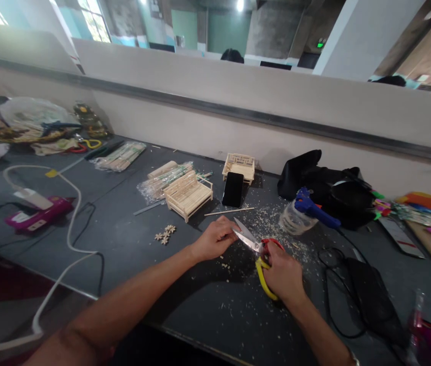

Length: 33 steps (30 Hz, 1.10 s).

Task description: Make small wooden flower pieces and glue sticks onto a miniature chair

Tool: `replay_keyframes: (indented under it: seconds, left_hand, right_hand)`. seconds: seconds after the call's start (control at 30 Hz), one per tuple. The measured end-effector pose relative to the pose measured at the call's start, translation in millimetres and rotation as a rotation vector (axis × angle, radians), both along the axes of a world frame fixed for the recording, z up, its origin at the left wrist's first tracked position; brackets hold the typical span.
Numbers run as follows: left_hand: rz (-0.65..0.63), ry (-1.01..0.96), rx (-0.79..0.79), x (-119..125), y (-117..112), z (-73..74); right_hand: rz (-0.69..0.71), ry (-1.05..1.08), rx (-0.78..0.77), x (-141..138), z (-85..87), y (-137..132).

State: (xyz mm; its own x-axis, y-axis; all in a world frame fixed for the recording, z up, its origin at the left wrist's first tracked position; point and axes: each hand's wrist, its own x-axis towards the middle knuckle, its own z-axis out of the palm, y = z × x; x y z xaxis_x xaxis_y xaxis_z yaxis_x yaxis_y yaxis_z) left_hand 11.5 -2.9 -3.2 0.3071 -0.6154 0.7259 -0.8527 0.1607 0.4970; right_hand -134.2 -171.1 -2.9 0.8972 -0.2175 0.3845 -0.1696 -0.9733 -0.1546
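My right hand (pixel 284 273) grips a pair of scissors (pixel 252 243) by the red and yellow handles, blades parted and pointing left. Close to the blades, my left hand (pixel 215 238) is closed in a pinch; whatever lies between its fingertips is too small to make out. Just beyond it lies a thin wooden stick (pixel 229 211). A miniature bench of pale sticks (pixel 189 195) stands behind my left hand, and a second small bench (pixel 240 166) is farther back with a black phone (pixel 233 189) leaning at its front. Small flower-shaped wooden pieces (pixel 165 234) lie to the left.
Pale chips are scattered over the dark table (pixel 124 244). On the right are a blue glue gun (pixel 316 207) on a clear container (pixel 295 219), a black bag (pixel 326 188) and a cable. Packs of sticks (pixel 120 155) and a purple power strip (pixel 40 214) lie left.
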Motion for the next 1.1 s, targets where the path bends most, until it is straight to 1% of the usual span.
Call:
replay_keyframes:
  seconds: [0.1,0.23,0.37,0.57,0.73,0.83,0.93,1.1]
  left_hand:
    - [-0.049,-0.063,-0.011,3,2,3.8]
    - [-0.078,-0.069,-0.008,4,3,9.2]
    - [-0.098,-0.05,-0.003,5,4,11.4]
    - [-0.082,-0.011,0.049,5,5,12.3]
    - [-0.105,0.039,0.054,5,6,13.3]
    - [-0.104,0.034,0.042,5,6,13.7]
    - [-0.115,0.014,0.013,4,6,15.0]
    - [-0.102,0.018,0.056,2,7,17.7]
  right_hand:
    - [0.014,0.0,-0.001,0,-0.1,0]
    - [0.031,-0.01,-0.009,0,-1.9,-1]
    - [0.045,-0.037,-0.019,-1,-4.3,-2]
    - [0.052,-0.062,-0.051,-1,-5.5,-1]
    - [0.037,-0.064,-0.05,-1,-2.5,0]
    - [0.017,-0.061,-0.053,-1,-2.9,0]
    - [0.037,-0.085,-0.063,-1,-4.4,0]
    - [0.063,-0.133,-0.065,0,-5.4,1]
